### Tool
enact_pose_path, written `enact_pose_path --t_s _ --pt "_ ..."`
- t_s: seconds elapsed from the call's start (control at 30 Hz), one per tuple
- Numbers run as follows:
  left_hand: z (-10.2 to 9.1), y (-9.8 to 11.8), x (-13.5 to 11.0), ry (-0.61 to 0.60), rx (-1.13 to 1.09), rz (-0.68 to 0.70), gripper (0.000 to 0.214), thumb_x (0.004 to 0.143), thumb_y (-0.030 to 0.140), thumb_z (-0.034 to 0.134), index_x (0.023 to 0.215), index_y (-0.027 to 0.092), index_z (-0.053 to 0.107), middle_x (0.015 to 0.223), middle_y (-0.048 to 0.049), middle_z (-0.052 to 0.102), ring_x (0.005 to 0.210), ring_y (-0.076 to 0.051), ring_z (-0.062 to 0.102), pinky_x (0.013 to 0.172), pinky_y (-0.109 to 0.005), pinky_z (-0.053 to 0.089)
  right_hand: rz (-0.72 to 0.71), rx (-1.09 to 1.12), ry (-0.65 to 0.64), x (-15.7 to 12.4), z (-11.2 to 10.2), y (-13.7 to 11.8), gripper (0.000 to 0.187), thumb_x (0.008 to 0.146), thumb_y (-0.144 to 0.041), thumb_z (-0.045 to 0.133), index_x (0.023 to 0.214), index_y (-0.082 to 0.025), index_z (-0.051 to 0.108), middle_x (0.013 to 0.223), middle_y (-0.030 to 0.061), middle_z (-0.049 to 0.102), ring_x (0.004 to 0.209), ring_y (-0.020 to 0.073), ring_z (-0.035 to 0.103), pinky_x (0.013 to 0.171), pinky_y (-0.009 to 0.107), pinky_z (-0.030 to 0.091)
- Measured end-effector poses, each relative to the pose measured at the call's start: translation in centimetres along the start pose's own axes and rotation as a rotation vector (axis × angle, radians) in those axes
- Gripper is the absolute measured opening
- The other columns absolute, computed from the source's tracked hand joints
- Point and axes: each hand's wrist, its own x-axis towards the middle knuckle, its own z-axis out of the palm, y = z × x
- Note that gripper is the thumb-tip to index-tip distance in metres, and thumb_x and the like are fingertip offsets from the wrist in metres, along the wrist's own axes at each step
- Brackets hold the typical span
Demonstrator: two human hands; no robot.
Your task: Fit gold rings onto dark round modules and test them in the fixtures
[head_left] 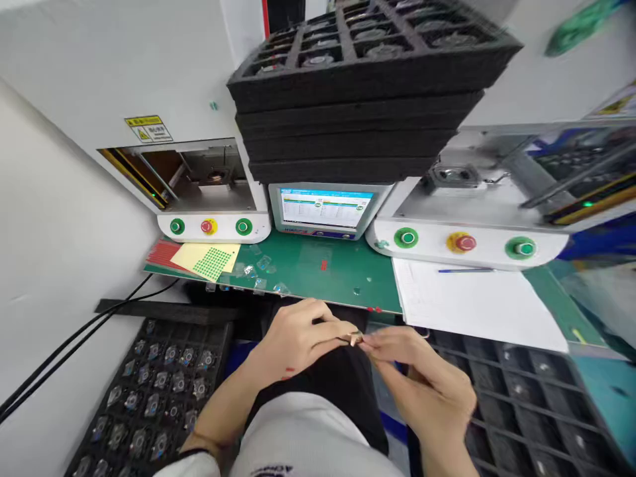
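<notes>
while both hands [302, 334] [424, 377] pinch it, the tiny, half-hidden part [354, 340] looks coppery.

Table [298, 265]: green, with a long front edge
Screen [325, 209]: lit up, at the back of the table
White paper [477, 305]: lying flat on the right side of the table
Pen [464, 270]: blue, on top of the white paper
Yellow sheet [211, 262]: full of little green dots, on the left of the table
Red strips [161, 254]: partly under the yellow sheet
Warning label [149, 129]: yellow and white, stuck on the left white machine [163, 73]
Black cables [77, 340]: two, in front of the white wall [44, 218]
</notes>
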Motion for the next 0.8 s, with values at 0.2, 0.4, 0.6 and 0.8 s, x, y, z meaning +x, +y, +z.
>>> enact_pose_path --t_s 0.2,0.4,0.6,0.8 --pt "-0.1 -0.6 -0.3 -0.054 -0.004 -0.043 0.025 0.098 0.03 0.05 0.105 0.021 0.071 0.084 -0.0025 0.065 0.076 -0.012 0.06 0.07 -0.022 0.048 -0.007 -0.042 -0.067 0.6 0.2 0.3 0.027 0.079 0.002 0.065 0.089 -0.023 0.066 0.078 0.0022 0.07 0.074 0.0178 0.067 0.064 0.03 0.054" --pt "-0.3 -0.5 -0.5 -0.095 0.003 0.005 0.022 0.097 0.029 0.051 0.103 0.022 0.071 0.083 -0.0016 0.064 0.074 -0.012 0.059 0.065 -0.023 0.046 -0.066 0.027 -0.291 2.4 -0.9 0.3 0.021 0.083 0.0 0.059 0.079 -0.021 0.061 0.075 0.0031 0.066 0.072 0.0162 0.063 0.063 0.031 0.054" --pt "0.0 0.3 0.2 0.079 -0.031 -0.026 0.022 0.096 0.026 0.052 0.103 0.017 0.071 0.08 -0.0029 0.065 0.072 -0.012 0.059 0.067 -0.022 0.048 -0.183 -0.088 0.045 1.1 0.7 0.6 0.028 0.076 0.007 0.061 0.081 -0.02 0.062 0.078 0.0034 0.067 0.073 0.0179 0.064 0.062 0.033 0.053" --pt "0.0 0.3 0.3 0.136 -0.041 -0.016 0.019 0.096 0.023 0.054 0.103 0.017 0.07 0.08 -0.0035 0.067 0.071 -0.012 0.059 0.067 -0.023 0.049 -0.186 -0.108 0.138 0.8 1.2 0.7 0.034 0.072 0.008 0.068 0.093 -0.019 0.067 0.084 0.0049 0.072 0.08 0.0212 0.068 0.065 0.035 0.056"
